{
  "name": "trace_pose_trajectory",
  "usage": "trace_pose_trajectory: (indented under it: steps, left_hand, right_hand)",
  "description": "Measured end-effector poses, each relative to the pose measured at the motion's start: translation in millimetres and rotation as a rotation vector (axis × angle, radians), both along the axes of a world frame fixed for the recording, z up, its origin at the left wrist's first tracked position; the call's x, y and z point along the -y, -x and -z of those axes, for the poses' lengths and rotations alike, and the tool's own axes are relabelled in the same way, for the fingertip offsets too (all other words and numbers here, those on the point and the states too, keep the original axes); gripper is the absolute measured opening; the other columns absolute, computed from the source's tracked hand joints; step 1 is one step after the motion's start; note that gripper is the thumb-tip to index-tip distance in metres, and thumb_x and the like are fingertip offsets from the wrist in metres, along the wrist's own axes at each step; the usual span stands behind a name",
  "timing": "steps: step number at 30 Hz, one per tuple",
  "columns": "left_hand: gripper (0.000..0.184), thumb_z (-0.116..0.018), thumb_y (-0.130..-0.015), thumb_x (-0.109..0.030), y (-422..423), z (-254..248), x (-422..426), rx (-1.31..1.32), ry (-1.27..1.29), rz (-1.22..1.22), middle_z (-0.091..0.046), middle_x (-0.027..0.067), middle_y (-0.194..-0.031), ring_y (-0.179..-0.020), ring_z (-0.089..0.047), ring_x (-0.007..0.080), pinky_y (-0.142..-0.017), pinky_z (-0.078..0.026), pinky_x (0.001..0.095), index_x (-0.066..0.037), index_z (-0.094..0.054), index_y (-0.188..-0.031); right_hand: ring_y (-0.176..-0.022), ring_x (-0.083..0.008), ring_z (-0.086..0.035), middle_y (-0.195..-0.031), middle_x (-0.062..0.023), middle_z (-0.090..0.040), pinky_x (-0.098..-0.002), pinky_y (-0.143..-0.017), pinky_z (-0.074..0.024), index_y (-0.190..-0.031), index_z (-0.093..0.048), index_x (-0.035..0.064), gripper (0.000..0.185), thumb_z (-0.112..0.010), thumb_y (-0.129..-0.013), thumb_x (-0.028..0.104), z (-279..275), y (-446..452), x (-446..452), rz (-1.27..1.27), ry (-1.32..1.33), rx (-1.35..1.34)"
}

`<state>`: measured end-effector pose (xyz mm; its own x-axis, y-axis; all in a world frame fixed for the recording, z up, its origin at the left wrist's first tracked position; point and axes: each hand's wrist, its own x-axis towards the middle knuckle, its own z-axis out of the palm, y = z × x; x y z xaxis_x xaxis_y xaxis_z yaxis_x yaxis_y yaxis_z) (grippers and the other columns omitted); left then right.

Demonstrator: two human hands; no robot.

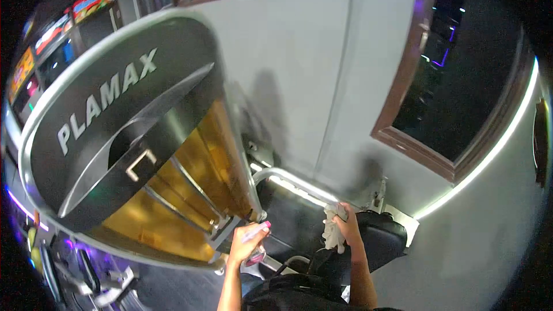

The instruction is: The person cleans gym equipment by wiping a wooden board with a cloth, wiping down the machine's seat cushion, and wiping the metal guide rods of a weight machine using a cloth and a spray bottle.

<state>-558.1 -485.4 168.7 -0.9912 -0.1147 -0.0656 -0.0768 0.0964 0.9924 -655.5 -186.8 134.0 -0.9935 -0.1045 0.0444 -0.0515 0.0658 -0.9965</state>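
Observation:
In the head view my left hand (245, 245) is closed around a small bottle (255, 255) with a pink top, in front of the lower end of the gym machine. My right hand (349, 224) grips a crumpled white cloth (333, 231), which hangs down from the fingers beside a black padded seat (380, 239). The two hands are apart. Beyond them runs a curved silver metal bar (299, 180).
A large machine panel (173, 75) marked PLAMAX, with amber see-through windows, fills the left. Behind stands a grey wall (305, 69) with a brown-framed window (426, 158) and a light strip. More gym equipment (92, 276) is at the lower left.

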Motion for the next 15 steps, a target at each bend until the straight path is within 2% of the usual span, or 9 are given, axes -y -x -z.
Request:
trace_pose_trajectory:
  steps: [2, 4, 6, 7, 10, 11, 12, 14, 15]
  left_hand:
    - [0.024, -0.066, -0.091, -0.024, 19, 7, -10, -0.06, -0.004, 0.085, -0.065, 0.0021, -0.072, -0.056, -0.058, 0.0075, -0.051, -0.045, 0.0247, -0.001, -0.071, -0.085]
    - [0.026, -0.068, -0.09, -0.026, 34, 3, -27, -0.031, -0.044, 0.085, -0.066, 0.002, -0.072, -0.056, -0.058, 0.0069, -0.051, -0.045, 0.0243, -0.001, -0.071, -0.087]
    - [0.027, -0.068, -0.09, -0.028, 45, 2, -36, -0.027, -0.039, 0.166, -0.066, 0.0018, -0.072, -0.057, -0.057, 0.0063, -0.051, -0.044, 0.0237, -0.002, -0.072, -0.088]
    - [0.027, -0.068, -0.09, -0.028, 50, 1, -40, -0.033, -0.03, 0.19, -0.067, 0.0019, -0.073, -0.057, -0.057, 0.0064, -0.051, -0.044, 0.0236, -0.002, -0.072, -0.088]
    - [0.028, -0.067, -0.091, -0.028, 61, -2, -52, -0.049, -0.043, 0.262, -0.068, 0.0027, -0.077, -0.056, -0.058, 0.0069, -0.051, -0.044, 0.0233, -0.001, -0.071, -0.09]
    - [0.028, -0.067, -0.091, -0.028, 65, -4, -57, -0.021, -0.05, 0.289, -0.068, 0.0035, -0.078, -0.056, -0.059, 0.0074, -0.051, -0.045, 0.0234, 0.0, -0.071, -0.091]
    - [0.029, -0.067, -0.092, -0.028, 69, -6, -60, 0.006, -0.052, 0.316, -0.069, 0.0043, -0.079, -0.055, -0.059, 0.008, -0.05, -0.045, 0.0235, 0.0, -0.071, -0.092]
    - [0.029, -0.067, -0.092, -0.028, 77, -7, -65, 0.007, -0.039, 0.368, -0.069, 0.0052, -0.08, -0.055, -0.06, 0.0083, -0.05, -0.046, 0.0236, 0.001, -0.071, -0.093]
    - [0.03, -0.067, -0.092, -0.028, 81, -6, -67, 0.003, -0.036, 0.404, -0.069, 0.0061, -0.081, -0.055, -0.06, 0.0087, -0.051, -0.047, 0.0238, 0.001, -0.07, -0.093]
  right_hand:
    - [-0.092, -0.0169, -0.061, -0.105, -0.007, -0.059, -0.0316, -0.078, -0.0516, -0.118, -0.052, 0.0037, 0.039, -0.057, -0.079, -0.001, -19, -7, -12, 0.102, 0.2, 0.119]
    - [-0.092, -0.0174, -0.061, -0.104, -0.0072, -0.059, -0.0319, -0.075, -0.0522, -0.119, -0.052, 0.0036, 0.04, -0.058, -0.079, -0.001, 7, 4, -35, 0.149, 0.208, 0.054]
    - [-0.085, -0.0252, -0.067, -0.109, -0.0148, -0.06, -0.0373, -0.069, -0.059, -0.126, -0.045, 0.0039, 0.047, -0.058, -0.082, -0.007, 20, 9, -52, 0.206, -0.039, -0.043]
    - [-0.084, -0.024, -0.067, -0.106, -0.0134, -0.061, -0.0359, -0.068, -0.0586, -0.125, -0.047, 0.0038, 0.046, -0.063, -0.082, -0.004, 11, 6, -55, 0.185, 0.166, 0.08]
    - [-0.081, -0.0197, -0.063, -0.106, -0.0106, -0.06, -0.0316, -0.071, -0.0522, -0.125, -0.05, 0.0022, 0.046, -0.061, -0.08, 0.003, 45, 19, -63, 0.279, 0.299, 0.117]
    - [-0.082, -0.021, -0.064, -0.107, -0.0111, -0.06, -0.033, -0.071, -0.0529, -0.127, -0.05, 0.0029, 0.049, -0.062, -0.079, 0.004, 13, 8, -49, 0.375, 0.26, 0.146]
    - [-0.082, -0.021, -0.064, -0.107, -0.0111, -0.06, -0.033, -0.071, -0.0529, -0.127, -0.05, 0.0029, 0.049, -0.062, -0.079, 0.004, 25, 11, -53, 0.392, 0.267, 0.145]
    - [-0.084, -0.0223, -0.065, -0.107, -0.0112, -0.06, -0.0337, -0.071, -0.0542, -0.127, -0.05, 0.003, 0.05, -0.062, -0.079, 0.002, 22, 13, -50, 0.392, -0.172, -0.069]
    - [-0.085, -0.0226, -0.066, -0.105, -0.0112, -0.061, -0.034, -0.072, -0.0548, -0.125, -0.051, 0.0033, 0.049, -0.063, -0.077, 0.001, 20, 9, -53, 0.356, 0.049, 0.118]
